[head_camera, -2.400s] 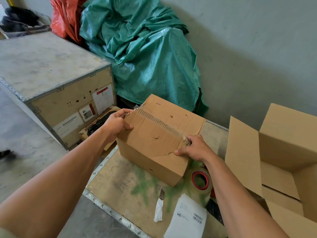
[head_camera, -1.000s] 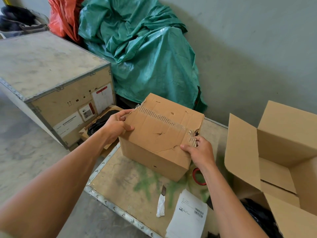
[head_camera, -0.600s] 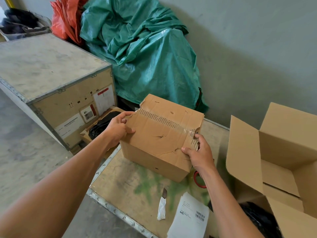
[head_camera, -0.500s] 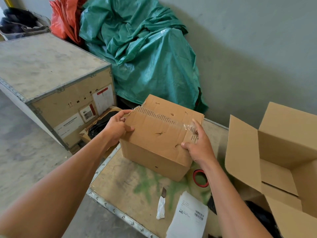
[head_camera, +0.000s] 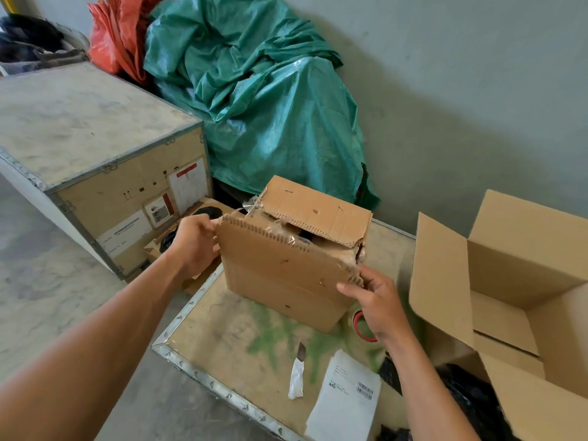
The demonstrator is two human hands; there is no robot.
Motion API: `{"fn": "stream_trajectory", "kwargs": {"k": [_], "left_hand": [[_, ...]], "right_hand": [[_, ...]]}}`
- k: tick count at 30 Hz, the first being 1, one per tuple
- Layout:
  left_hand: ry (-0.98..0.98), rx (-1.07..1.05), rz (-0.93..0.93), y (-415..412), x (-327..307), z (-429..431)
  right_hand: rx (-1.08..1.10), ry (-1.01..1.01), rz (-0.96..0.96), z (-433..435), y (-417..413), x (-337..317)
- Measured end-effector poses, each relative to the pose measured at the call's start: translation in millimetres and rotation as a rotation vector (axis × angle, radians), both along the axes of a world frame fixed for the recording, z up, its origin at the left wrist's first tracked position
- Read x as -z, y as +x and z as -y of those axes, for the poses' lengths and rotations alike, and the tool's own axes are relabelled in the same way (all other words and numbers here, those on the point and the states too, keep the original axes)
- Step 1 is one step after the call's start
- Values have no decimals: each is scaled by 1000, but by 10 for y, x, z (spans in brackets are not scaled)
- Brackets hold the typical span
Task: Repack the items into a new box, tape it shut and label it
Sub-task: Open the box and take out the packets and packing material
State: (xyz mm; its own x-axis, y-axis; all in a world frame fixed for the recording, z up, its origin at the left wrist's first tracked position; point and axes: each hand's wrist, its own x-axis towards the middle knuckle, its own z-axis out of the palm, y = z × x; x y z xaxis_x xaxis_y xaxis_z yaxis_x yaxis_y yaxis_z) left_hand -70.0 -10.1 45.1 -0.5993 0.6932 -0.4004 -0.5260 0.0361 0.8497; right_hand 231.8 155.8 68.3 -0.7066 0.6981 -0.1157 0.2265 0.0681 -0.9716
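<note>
A worn, torn cardboard box (head_camera: 286,281) stands on the crate top (head_camera: 229,338). Its near top flap is lifted toward me, and torn clear tape hangs along the seam. My left hand (head_camera: 194,246) grips the flap's left corner. My right hand (head_camera: 375,297) pinches its right corner. Dark contents show in the gap, too hidden to name. A new empty box (head_camera: 515,281) stands open at the right. A red-cored tape roll (head_camera: 361,326) lies partly behind my right wrist. A white shipping label (head_camera: 346,399) with a barcode lies near the front edge.
A small knife with a wrapped handle (head_camera: 297,370) lies beside the label. Black plastic (head_camera: 471,399) sits at the lower right. A large wooden crate (head_camera: 95,148) stands to the left, with green tarpaulin (head_camera: 254,90) and orange sheeting (head_camera: 117,36) against the wall behind.
The taped seam of the old box has split. Both hands have pulled the near flap up and toward me, so the box now gapes along its top.
</note>
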Motion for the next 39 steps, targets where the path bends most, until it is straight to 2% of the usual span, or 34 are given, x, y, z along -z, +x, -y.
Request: {"fn": "stream_trajectory", "kwargs": {"k": [2, 4, 8, 10, 13, 15, 17, 19, 23, 27, 30, 33, 36, 39], "left_hand": [[6, 64, 16, -63, -3, 97], [-59, 182, -82, -72, -44, 138], [-215, 361, -219, -101, -108, 193], [-369, 502, -404, -132, -76, 243], [-568, 594, -717, -53, 42, 252], [-657, 561, -897, 54, 98, 225], [-686, 525, -1020, 142, 141, 189], [-697, 497, -1029, 167, 157, 167], [-711, 467, -1047, 194, 125, 104], [-640, 411, -866, 129, 123, 62], [-604, 337, -742, 93, 101, -75], [-646, 334, -789, 134, 67, -308], [-711, 370, -853, 133, 72, -453], [-717, 360, -834, 32, 114, -501]], "right_hand": [[-76, 30, 16, 28, 71, 14], [-178, 66, 73, 39, 102, -7], [-472, 118, 334, -8, 138, -57], [-567, 90, 490, -17, 172, -81], [-471, 82, 538, 80, 128, -65], [-234, 298, 564, 108, 64, 54], [-133, 508, 685, 132, 23, 165], [-138, 506, 716, 140, -11, 254], [-81, 509, 652, 137, -17, 386], [-66, 536, 640, 136, -6, 365], [28, 573, 550, -17, -162, 261], [71, 607, 511, -322, -435, 256], [9, 607, 595, -621, -689, 307], [-35, 620, 625, -842, -825, 388]]}}
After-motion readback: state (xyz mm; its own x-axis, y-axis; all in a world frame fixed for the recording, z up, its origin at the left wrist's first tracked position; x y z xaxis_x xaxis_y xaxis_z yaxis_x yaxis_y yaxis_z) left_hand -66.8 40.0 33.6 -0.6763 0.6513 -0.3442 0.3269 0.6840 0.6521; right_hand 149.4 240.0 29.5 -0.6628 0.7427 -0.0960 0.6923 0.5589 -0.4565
